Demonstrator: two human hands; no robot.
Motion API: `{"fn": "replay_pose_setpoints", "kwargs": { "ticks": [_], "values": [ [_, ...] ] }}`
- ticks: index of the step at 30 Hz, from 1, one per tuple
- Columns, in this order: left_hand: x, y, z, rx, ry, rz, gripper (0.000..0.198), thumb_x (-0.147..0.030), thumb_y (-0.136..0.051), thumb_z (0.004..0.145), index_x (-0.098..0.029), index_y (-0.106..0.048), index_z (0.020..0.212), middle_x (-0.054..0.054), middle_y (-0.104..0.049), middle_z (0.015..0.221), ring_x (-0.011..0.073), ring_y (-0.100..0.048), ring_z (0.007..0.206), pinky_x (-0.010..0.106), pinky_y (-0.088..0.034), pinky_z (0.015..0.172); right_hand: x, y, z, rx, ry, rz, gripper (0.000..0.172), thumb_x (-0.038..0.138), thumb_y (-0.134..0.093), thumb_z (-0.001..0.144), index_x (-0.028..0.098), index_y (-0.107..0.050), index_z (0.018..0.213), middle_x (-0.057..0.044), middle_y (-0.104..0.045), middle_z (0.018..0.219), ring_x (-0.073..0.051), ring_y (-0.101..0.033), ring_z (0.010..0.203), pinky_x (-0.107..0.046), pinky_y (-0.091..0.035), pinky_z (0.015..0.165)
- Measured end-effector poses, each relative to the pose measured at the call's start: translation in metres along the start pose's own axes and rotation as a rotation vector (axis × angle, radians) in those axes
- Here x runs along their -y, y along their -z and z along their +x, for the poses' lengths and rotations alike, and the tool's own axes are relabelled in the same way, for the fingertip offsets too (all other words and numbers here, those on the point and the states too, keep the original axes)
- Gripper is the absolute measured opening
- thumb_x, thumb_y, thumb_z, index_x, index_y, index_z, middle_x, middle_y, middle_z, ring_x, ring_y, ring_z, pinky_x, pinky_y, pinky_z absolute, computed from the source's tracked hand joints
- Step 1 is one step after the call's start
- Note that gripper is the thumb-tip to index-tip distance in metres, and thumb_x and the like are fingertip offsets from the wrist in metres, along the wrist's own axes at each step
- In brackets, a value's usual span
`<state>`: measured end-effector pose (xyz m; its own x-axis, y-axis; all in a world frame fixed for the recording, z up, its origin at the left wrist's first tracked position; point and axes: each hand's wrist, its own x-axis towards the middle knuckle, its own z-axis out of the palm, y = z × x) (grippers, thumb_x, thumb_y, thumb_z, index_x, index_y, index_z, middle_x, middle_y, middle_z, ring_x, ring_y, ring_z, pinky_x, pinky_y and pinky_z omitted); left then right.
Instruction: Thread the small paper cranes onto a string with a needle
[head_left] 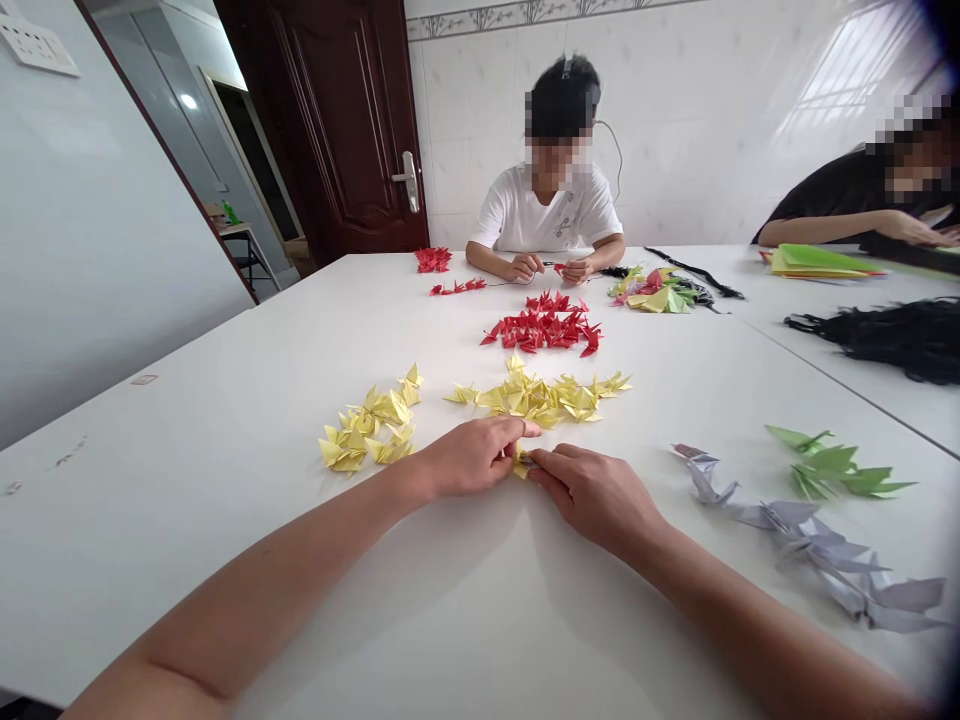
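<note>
As both forearms stretch forward over the white tabletop (pixel 187 520), the left hand (pixel 471 458) and right hand (pixel 592 497) meet near the table's middle, backs up and wrists low. The left hand's fingers (pixel 504 432) lie close together and reach rightward, while the right hand's fingers (pixel 547 470) press together and point back toward them. Pinched between the fingertips of both hands is a small folded piece of yellow paper (pixel 520 464), with a darker fold at its centre too small to make out.

Just beyond the hands lie loose heaps of yellow origami cranes (pixel 536 397), all crisp creases and pointed wings. Farther off is a cluster of red origami cranes (pixel 544 328). To the right lie larger lavender-grey paper cranes (pixel 795 530) with a faint sheen, and green paper cranes (pixel 832 468). Across the table, a person in a white T-shirt (pixel 547 210) holds a thin thread in both hands (pixel 547 268). A tangled mass of black cord (pixel 885 338) lies at the right.
</note>
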<state>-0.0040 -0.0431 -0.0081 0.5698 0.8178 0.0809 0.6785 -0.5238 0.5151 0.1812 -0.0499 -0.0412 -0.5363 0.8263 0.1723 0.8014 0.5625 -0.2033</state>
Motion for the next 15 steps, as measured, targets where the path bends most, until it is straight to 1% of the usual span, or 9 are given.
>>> {"fn": "replay_pose_setpoints", "kwargs": {
  "ticks": [9, 15],
  "values": [
    [0.0003, 0.0010, -0.0003, 0.014, -0.006, -0.003, 0.040, -0.010, -0.043, 0.082, -0.017, -0.051, 0.120, 0.004, -0.063, 0.094, 0.0127, -0.058, 0.080, 0.023, -0.045, 0.075, -0.0009, 0.0005, 0.0036, -0.007, 0.005, 0.010, 0.027, 0.026, -0.038, 0.093, 0.023, -0.065, 0.092, -0.002, -0.064, 0.075, -0.014, -0.058, 0.062, -0.023, -0.028, 0.049],
    [-0.0007, 0.0019, -0.0008, 0.010, 0.001, -0.027, 0.038, -0.011, -0.043, 0.082, -0.017, -0.052, 0.118, 0.004, -0.063, 0.094, 0.0121, -0.058, 0.078, 0.023, -0.045, 0.075, -0.0017, 0.0008, 0.0011, -0.009, 0.014, 0.024, 0.027, 0.026, -0.038, 0.093, 0.023, -0.065, 0.090, -0.002, -0.063, 0.074, -0.014, -0.057, 0.061, -0.023, -0.028, 0.049]
  ]
}}
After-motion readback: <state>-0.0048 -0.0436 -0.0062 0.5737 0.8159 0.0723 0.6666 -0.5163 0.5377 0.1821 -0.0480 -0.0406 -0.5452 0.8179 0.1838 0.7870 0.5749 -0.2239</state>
